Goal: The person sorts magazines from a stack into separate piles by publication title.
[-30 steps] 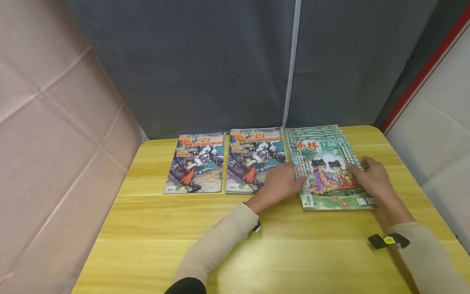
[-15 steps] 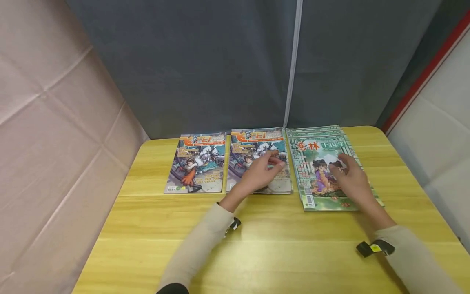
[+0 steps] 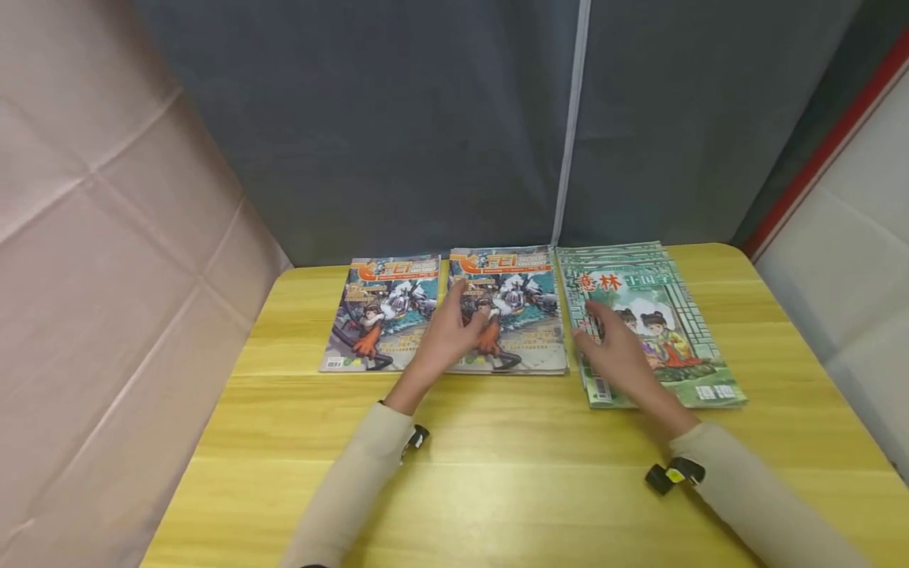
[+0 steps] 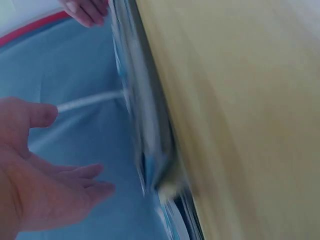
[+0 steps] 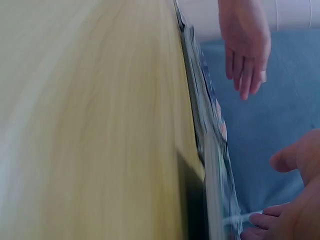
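Observation:
Two stacks of grey-and-orange magazines lie side by side, one at the left [image 3: 376, 315] and one in the middle [image 3: 529, 315]. To their right is a stack of green magazines [image 3: 699, 347], its upper edges slightly fanned. My left hand [image 3: 442, 335] hovers above the neighbouring edges of the two grey stacks; the left wrist view shows this hand [image 4: 50, 185] with fingers extended and nothing in it. Over the left part of the green stack is my right hand [image 3: 621, 355], thumb and fingers apart, holding nothing. In the right wrist view, the right hand [image 5: 295, 200] is above the magazine edges.
The wooden table [image 3: 511, 489] extends in front of the stacks. A dark grey curtain [image 3: 398, 142] stands directly behind them. A pale cloth wall [image 3: 128, 315] is at the left, and a whitish panel [image 3: 862, 260] with a red strip at the right.
Both hands have moved left: my left hand from the gap beside the green stack across the middle stack, my right hand from the green stack's right edge to its left part. The stacks look unmoved.

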The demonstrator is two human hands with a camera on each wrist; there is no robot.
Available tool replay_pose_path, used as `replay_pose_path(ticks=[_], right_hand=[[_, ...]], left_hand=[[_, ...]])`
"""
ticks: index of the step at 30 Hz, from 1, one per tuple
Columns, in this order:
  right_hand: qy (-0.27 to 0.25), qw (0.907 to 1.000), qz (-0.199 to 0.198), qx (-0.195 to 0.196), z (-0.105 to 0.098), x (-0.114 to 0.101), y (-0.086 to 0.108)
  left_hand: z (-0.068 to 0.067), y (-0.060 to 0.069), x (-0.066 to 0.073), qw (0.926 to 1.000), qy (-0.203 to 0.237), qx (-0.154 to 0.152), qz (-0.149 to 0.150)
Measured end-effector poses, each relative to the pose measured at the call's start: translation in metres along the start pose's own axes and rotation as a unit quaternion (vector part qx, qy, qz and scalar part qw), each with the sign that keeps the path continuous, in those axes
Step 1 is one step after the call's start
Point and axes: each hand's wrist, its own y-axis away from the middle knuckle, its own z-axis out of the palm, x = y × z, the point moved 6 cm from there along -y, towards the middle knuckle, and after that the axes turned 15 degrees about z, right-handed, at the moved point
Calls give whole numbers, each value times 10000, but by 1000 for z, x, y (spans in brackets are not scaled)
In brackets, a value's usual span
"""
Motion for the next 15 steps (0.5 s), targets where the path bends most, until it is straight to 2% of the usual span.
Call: replay_pose_path(ticks=[4, 7, 10, 15], right_hand=[[-263, 9994, -55, -229, 13, -12, -4], [-356, 9983, -30, -470, 22, -19, -5], [-407, 9972, 60, -625, 27, -24, -4], [-432, 9951, 300, -832, 35, -30, -1]], left_hand=[[-17, 8, -19, 9987, -396, -25, -318], [-26, 16, -31, 9972, -391, -49, -632], [-28, 21, -38, 9966, -57, -169, -808], [-22, 24, -41, 9925, 690, -503, -880]])
